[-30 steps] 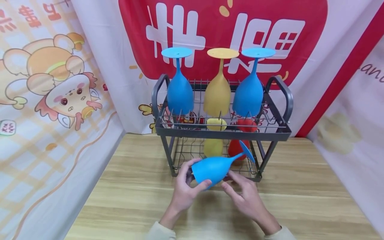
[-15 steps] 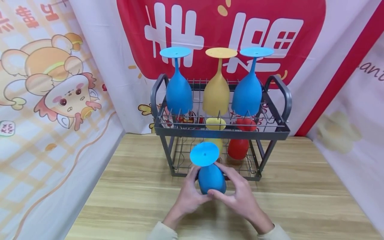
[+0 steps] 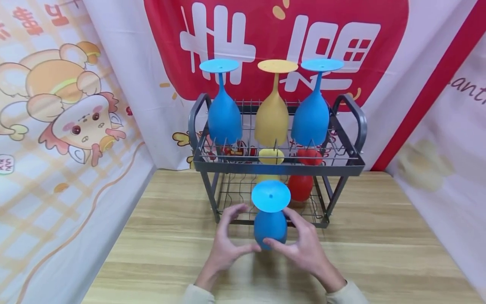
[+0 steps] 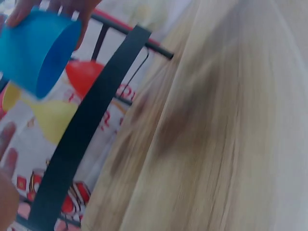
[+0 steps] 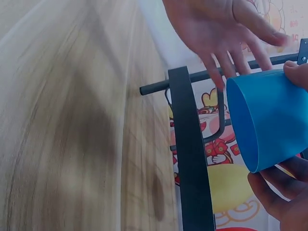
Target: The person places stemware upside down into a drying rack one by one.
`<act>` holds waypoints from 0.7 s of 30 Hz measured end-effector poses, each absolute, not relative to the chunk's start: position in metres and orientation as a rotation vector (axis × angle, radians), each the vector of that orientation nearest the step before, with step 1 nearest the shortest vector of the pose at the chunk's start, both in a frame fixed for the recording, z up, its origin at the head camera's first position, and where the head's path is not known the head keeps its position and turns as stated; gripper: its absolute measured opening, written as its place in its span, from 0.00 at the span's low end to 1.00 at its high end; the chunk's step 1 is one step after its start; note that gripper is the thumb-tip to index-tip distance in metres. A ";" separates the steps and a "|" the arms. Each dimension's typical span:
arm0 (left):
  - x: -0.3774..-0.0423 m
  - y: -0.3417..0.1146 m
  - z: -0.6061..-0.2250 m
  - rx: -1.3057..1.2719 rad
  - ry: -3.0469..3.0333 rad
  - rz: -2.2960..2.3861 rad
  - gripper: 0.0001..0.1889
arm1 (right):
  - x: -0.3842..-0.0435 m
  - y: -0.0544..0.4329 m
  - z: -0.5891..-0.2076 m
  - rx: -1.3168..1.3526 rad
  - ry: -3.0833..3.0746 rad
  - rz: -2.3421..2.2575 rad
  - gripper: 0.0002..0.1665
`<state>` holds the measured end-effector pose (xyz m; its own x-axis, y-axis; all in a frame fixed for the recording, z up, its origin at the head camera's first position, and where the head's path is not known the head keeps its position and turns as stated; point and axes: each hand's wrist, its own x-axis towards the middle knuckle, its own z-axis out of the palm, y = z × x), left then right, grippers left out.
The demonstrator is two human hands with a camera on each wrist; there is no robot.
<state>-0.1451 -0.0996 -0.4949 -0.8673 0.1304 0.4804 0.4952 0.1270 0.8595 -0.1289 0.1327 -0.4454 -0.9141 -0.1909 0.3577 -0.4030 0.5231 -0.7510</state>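
Observation:
A blue plastic goblet (image 3: 270, 230) hangs upside down in front of the rack, its round foot facing up and its open rim facing down. My right hand (image 3: 305, 245) holds the bowl from the right, thumb at the front and fingers behind. To the left of the bowl, my left hand (image 3: 225, 242) is spread with fingers and thumb parted; its thumb tip is close to the goblet, and contact is unclear. The right wrist view shows the left hand (image 5: 211, 29) with extended fingers beyond the goblet (image 5: 274, 120).
A dark two-tier wire rack (image 3: 279, 169) stands on the wooden table (image 3: 171, 253). Its top tier bears two upturned blue goblets (image 3: 225, 120) and a yellow one (image 3: 272, 122). A red goblet (image 3: 300, 188) and a partly hidden yellow goblet (image 3: 271, 156) stand below.
The blue goblet has turned from lying sideways to upside down and shifted slightly right. My left hand has let go and moved left, while my right hand has taken hold.

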 end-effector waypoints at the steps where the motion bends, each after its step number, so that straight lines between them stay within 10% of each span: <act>1: -0.147 -0.104 -0.497 -0.555 -2.056 -1.819 0.52 | -0.130 0.133 -0.445 0.498 -2.535 1.328 0.48; 10: -0.179 -0.134 -0.512 0.180 -1.891 -1.891 0.37 | -0.132 0.132 -0.449 0.423 -2.582 1.373 0.48; 21: -0.194 -0.147 -0.533 0.170 -2.119 -2.115 0.29 | -0.138 0.111 -0.457 0.366 -2.596 1.520 0.50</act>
<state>-0.1942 -0.1469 -0.5335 -0.9834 -0.1802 0.0213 0.0209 0.0041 0.9998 -0.1378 0.1113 -0.4566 -0.9647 -0.1507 0.2161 -0.2622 0.4695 -0.8431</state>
